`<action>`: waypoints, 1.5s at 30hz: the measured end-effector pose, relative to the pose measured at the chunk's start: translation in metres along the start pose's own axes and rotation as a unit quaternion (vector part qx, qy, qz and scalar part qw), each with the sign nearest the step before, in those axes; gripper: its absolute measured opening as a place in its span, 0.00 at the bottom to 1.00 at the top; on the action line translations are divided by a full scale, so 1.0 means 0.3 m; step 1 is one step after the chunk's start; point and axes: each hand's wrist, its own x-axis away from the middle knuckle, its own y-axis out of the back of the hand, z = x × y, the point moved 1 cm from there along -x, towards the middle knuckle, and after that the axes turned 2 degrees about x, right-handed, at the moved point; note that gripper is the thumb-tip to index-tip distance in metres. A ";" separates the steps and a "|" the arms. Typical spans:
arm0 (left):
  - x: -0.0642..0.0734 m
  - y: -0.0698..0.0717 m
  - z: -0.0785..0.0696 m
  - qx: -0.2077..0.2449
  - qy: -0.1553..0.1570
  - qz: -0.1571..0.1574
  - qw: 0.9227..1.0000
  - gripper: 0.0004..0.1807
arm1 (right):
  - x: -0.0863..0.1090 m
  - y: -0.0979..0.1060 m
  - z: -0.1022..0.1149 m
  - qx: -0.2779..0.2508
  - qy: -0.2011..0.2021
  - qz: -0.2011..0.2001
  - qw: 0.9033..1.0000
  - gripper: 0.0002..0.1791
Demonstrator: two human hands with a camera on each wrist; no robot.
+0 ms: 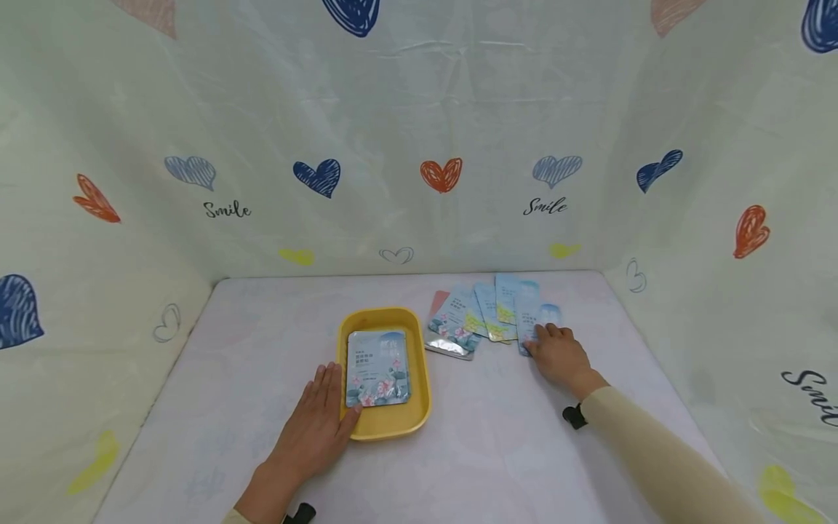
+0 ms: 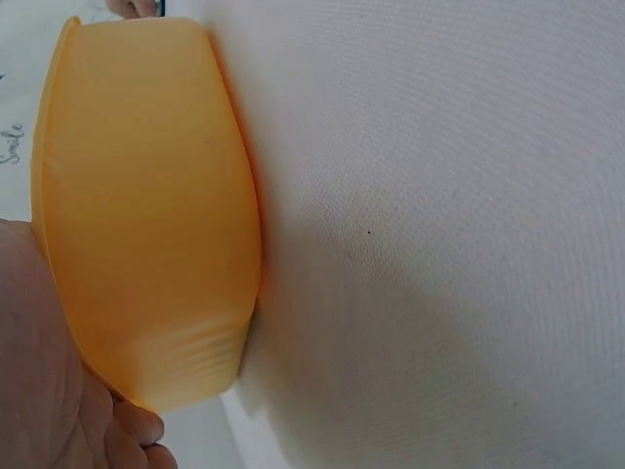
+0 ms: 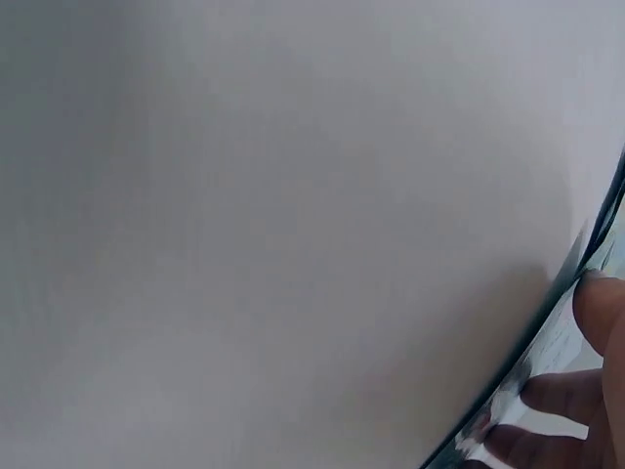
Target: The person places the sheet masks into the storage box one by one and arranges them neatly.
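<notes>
Packets occupy two places: one wide, flower-printed packet point(image 1: 378, 371) lies flat inside the yellow tray point(image 1: 388, 423), and an overlapping fan of loose ones lies on the worktop point(image 1: 497, 451) to its right, towards the far edge. I judge the work to be part done: one packet shows in the tray, though I cannot tell whether others lie beneath it, and the fan is left to deal with.

Left grip point(image 1: 310, 418): my fingers lie straight along the tray's left side, with the thumb spread over the rim; I judge that they steady it. Right grip point(image 1: 561, 356): my bent fingers touch the near end of a slim blue packet point(image 1: 527, 309). The right wrist view shows thumb and fingertips set apart on its surface; whether they pinch it, I cannot tell.

Surroundings: the fan's left end comprises a second wide packet point(image 1: 453, 320), a silver edge point(image 1: 448, 348) below it and a pinkish-red piece point(image 1: 437, 302) behind. Between these and my fingers, more slim packets point(image 1: 487, 306) overlap, and may drag on one another. The tray's raised rim also stands in the way. Heart-printed cloth point(image 1: 393, 94) encloses the worktop.
</notes>
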 end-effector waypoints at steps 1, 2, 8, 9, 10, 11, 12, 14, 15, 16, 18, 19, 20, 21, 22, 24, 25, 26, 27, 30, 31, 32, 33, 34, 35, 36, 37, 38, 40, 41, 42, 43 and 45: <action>0.000 0.000 0.000 0.000 0.001 0.002 1.000 0.48 | 0.008 -0.004 0.014 -0.001 0.001 -0.002 1.000 0.34; 0.000 0.000 0.000 -0.001 0.002 0.003 1.000 0.48 | 0.014 -0.008 0.027 0.000 0.003 -0.004 1.000 0.34; 0.002 -0.002 0.001 0.001 -0.002 -0.003 1.000 0.48 | 0.052 -0.036 0.105 0.016 0.025 -0.020 0.999 0.36; 0.002 -0.003 0.002 0.002 -0.004 -0.006 1.000 0.48 | 0.059 -0.040 0.119 0.019 0.031 -0.024 0.999 0.36; 0.003 -0.004 0.002 0.002 -0.005 -0.008 1.000 0.48 | 0.067 -0.044 0.132 0.020 0.036 -0.027 0.999 0.37; 0.003 -0.004 0.002 0.002 -0.007 -0.010 1.000 0.48 | 0.074 -0.049 0.146 0.023 0.042 -0.030 0.998 0.37; 0.004 -0.004 0.001 0.003 -0.008 -0.013 1.000 0.47 | 0.082 -0.052 0.162 0.027 0.048 -0.035 0.998 0.36; 0.005 -0.002 -0.001 0.003 -0.010 -0.015 1.000 0.47 | 0.098 -0.059 0.192 0.034 0.060 -0.046 0.997 0.36; 0.005 -0.002 -0.002 0.004 -0.010 -0.016 1.000 0.47 | 0.105 -0.061 0.208 0.037 0.065 -0.049 0.996 0.36; 0.006 -0.001 -0.002 0.004 -0.010 -0.016 1.000 0.47 | 0.109 -0.066 0.224 0.041 0.071 -0.054 0.995 0.36; 0.006 -0.002 -0.001 0.006 -0.010 -0.017 1.000 0.47 | 0.115 -0.073 0.255 0.047 0.084 -0.065 0.993 0.36; 0.006 -0.004 0.000 0.006 -0.010 -0.018 1.000 0.47 | 0.115 -0.077 0.267 0.048 0.089 -0.068 0.993 0.36; 0.006 -0.005 0.001 0.006 -0.010 -0.018 1.000 0.47 | 0.115 -0.081 0.279 0.050 0.095 -0.072 0.992 0.36; 0.006 -0.006 0.002 0.008 -0.010 -0.018 1.000 0.47 | 0.115 -0.083 0.288 0.053 0.102 -0.076 0.990 0.36; 0.006 -0.007 0.002 0.008 -0.008 -0.016 1.000 0.47 | 0.114 -0.084 0.295 0.057 0.109 -0.080 0.989 0.36; 0.006 -0.008 0.004 0.008 -0.007 -0.012 1.000 0.48 | 0.110 -0.079 0.300 0.065 0.124 -0.092 0.986 0.36; 0.005 -0.009 0.004 0.009 -0.006 -0.009 1.000 0.48 | 0.103 -0.073 0.297 0.073 0.132 -0.103 0.983 0.37; 0.005 -0.008 0.004 0.009 -0.005 -0.006 1.000 0.48 | 0.094 -0.064 0.290 0.078 0.140 -0.116 0.980 0.37; 0.005 -0.008 0.003 0.009 -0.005 -0.003 1.000 0.48 | 0.080 -0.053 0.281 0.081 0.146 -0.129 0.977 0.37; 0.005 -0.004 0.003 0.007 -0.005 -0.001 1.000 0.48 | 0.020 -0.018 0.237 0.091 0.151 -0.157 0.972 0.41; 0.005 -0.002 0.003 0.008 -0.005 -0.003 1.000 0.48 | -0.003 -0.007 0.220 0.095 0.150 -0.158 0.971 0.43; 0.006 0.000 0.003 0.008 -0.005 -0.004 1.000 0.48 | -0.025 0.001 0.203 0.095 0.148 -0.152 0.973 0.45; 0.007 0.001 0.002 0.007 -0.005 -0.005 1.000 0.48 | -0.045 0.008 0.186 0.097 0.146 -0.141 0.974 0.47; 0.008 0.002 0.003 0.007 -0.005 -0.006 1.000 0.48 | -0.062 0.013 0.171 0.101 0.144 -0.127 0.976 0.48; 0.008 0.002 0.003 0.007 -0.006 -0.007 1.000 0.48 | -0.078 0.015 0.156 0.103 0.144 -0.111 0.978 0.50; 0.008 0.001 0.003 0.007 -0.005 -0.007 1.000 0.48 | -0.091 0.016 0.144 0.104 0.144 -0.095 0.979 0.51; 0.008 0.000 0.003 0.007 -0.006 -0.007 1.000 0.48 | -0.101 0.017 0.133 0.103 0.144 -0.080 0.981 0.52; 0.007 -0.001 0.003 0.006 -0.005 -0.008 1.000 0.48 | -0.109 0.016 0.124 0.102 0.144 -0.070 0.982 0.53; 0.005 -0.003 0.003 0.005 -0.005 -0.008 1.000 0.48 | -0.122 0.013 0.110 0.103 0.143 -0.054 0.983 0.54; 0.004 -0.004 0.002 0.004 -0.004 -0.007 1.000 0.48 | -0.127 0.011 0.106 0.103 0.143 -0.050 0.983 0.54; 0.003 -0.005 0.003 0.004 -0.004 -0.007 1.000 0.48 | -0.131 0.009 0.102 0.103 0.142 -0.048 0.983 0.54; 0.002 -0.005 0.002 0.003 -0.003 -0.007 1.000 0.48 | -0.133 0.008 0.099 0.103 0.144 -0.049 0.983 0.54; 0.001 -0.005 0.002 0.002 -0.002 -0.006 1.000 0.48 | -0.137 0.005 0.097 0.100 0.143 -0.048 0.984 0.54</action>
